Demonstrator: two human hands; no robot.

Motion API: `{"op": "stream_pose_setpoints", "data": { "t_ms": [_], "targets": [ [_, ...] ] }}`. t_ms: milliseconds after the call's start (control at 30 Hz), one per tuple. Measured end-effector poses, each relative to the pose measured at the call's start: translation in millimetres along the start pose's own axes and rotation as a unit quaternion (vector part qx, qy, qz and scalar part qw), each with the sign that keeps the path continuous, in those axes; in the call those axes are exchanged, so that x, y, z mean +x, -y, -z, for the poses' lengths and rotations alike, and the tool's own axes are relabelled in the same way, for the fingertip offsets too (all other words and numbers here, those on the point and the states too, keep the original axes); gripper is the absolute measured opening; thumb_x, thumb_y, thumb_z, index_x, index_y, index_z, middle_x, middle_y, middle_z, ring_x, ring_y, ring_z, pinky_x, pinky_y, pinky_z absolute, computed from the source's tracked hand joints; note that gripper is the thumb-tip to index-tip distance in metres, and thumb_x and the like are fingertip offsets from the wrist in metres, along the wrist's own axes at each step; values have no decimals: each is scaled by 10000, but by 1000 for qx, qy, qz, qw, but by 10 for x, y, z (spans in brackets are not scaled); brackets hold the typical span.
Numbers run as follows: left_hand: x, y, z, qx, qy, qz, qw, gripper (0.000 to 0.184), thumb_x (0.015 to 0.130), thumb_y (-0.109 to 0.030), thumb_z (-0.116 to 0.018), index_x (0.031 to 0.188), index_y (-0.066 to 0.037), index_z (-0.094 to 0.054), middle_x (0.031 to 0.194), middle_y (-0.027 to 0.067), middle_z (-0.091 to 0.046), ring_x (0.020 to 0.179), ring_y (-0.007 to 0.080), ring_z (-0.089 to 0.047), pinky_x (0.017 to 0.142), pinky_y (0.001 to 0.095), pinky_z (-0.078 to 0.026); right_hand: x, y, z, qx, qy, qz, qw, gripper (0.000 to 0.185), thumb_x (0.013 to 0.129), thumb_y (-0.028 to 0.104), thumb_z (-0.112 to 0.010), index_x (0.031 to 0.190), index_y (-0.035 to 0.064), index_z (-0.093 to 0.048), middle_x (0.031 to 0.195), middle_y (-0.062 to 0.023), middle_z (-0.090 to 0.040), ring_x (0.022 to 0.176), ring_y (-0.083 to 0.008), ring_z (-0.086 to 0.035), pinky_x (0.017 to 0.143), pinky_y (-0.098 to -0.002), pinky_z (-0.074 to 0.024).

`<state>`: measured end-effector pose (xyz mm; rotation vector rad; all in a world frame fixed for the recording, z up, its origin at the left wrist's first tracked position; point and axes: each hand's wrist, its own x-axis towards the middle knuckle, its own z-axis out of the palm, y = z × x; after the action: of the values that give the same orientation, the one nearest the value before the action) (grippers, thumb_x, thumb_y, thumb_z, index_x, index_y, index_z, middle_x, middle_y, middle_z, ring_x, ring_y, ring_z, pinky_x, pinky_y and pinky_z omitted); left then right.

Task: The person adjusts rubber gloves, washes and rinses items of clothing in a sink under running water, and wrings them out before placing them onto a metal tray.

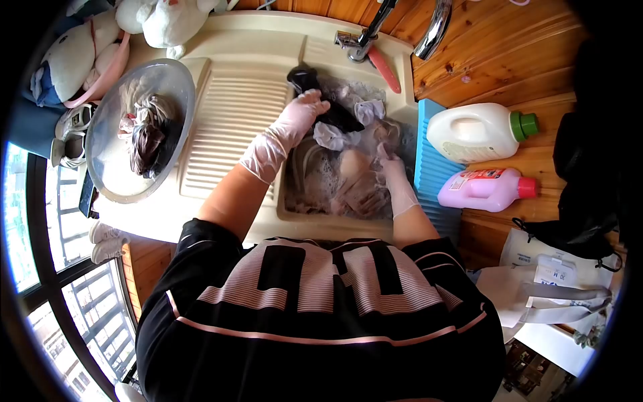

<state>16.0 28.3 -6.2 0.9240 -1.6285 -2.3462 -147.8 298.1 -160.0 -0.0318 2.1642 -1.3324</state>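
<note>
My left hand [299,115], in a thin white glove, is at the upper left of the sink basin [282,194], its fingers closed on a dark black cloth [341,118]. Part of that cloth bunches up above the hand. Lower down on the right side, my gloved right hand [394,169] dips into the sudsy water, fingers curled; what they hold is hidden by foam. White cloths [333,137] float between the hands. Soaked brownish clothes [362,194] lie in the cloudy water nearer to me.
A ribbed washboard [231,127] adjoins the basin, with a clear bowl [189,100] of wrung clothes on its left. The faucet [358,45] has a red handle. A white detergent bottle [472,132] and a pink bottle [483,189] lie by a blue ribbed board [429,171].
</note>
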Motion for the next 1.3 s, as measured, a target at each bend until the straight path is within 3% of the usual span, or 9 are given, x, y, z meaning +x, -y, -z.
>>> {"op": "stream_pose_setpoints", "data": {
  "t_ms": [133,467,633,767,900,1033,1067,1167,1300],
  "targets": [
    [43,309,-10,-53,68,101,991,292,859,-231,-631,1117,-101,-588,972,-10,-631,830,96,-587,701,234,-453,-413,961,-77,87,87,39,992,86,847,60,-574,912,25,-619,664,6,-549,463,-63,-442,398,-213,-307],
    [179,476,-388,134,231,-148,952,859,750,-161,-748,1413,5,-229,1265,119,-471,1069,149,-486,936,285,-404,-1070,2246,53,308,261,217,889,259,818,104,-545,1012,-58,-599,941,-126,-640,887,-182,-617,817,-284,-473],
    [33,169,-415,82,178,-109,975,293,825,-227,-695,968,3,-581,824,38,-638,721,72,-573,636,219,-483,-1320,2732,39,259,322,274,868,277,838,95,-519,1049,-76,-570,992,-135,-628,924,-194,-608,836,-289,-465],
    [-157,21,-348,-152,119,-64,979,242,868,-244,-640,952,-21,-600,880,36,-641,778,99,-587,717,234,-490,-921,2650,-49,-15,165,336,927,172,867,156,-595,920,-4,-627,774,6,-595,694,-66,-522,631,-216,-427],
    [-126,125,-199,-348,133,22,928,249,907,-214,-564,1081,-37,-571,992,65,-624,899,173,-593,837,328,-480,-751,2642,-336,-352,203,258,876,306,864,107,-558,1129,-47,-562,1055,-134,-634,951,-173,-584,812,-284,-453],
    [-211,-18,-141,-474,161,40,865,294,901,-244,-544,1115,-42,-537,1055,112,-607,982,265,-583,924,427,-438,-88,2480,-958,57,159,286,943,628,828,111,-565,1363,-43,-273,1351,-222,-411,1201,-251,-457,948,-304,-397],
    [-220,-25,-117,-476,176,11,862,291,913,-230,-532,1131,-38,-528,1080,114,-601,991,258,-582,936,413,-435,475,2324,-1151,-26,116,416,901,633,795,102,-576,1336,-76,-301,1285,-260,-463,1192,-293,-474,961,-330,-389],
    [-274,-129,-98,-431,161,-39,887,300,936,-226,-499,1166,-33,-508,1121,114,-581,990,248,-576,915,397,-448,268,2665,-1553,-213,123,323,914,730,744,130,-596,1337,-122,-252,1260,-360,-429,1209,-380,-451,978,-302,-373],
    [-200,-74,78,-315,206,-92,922,405,961,-273,-435,1258,2,-452,1137,114,-565,1036,229,-547,928,380,-426,103,2587,-1602,-20,201,312,928,649,845,104,-547,1361,-112,-219,1309,-335,-397,1228,-330,-441,1008,-302,-350]
  ]
}}
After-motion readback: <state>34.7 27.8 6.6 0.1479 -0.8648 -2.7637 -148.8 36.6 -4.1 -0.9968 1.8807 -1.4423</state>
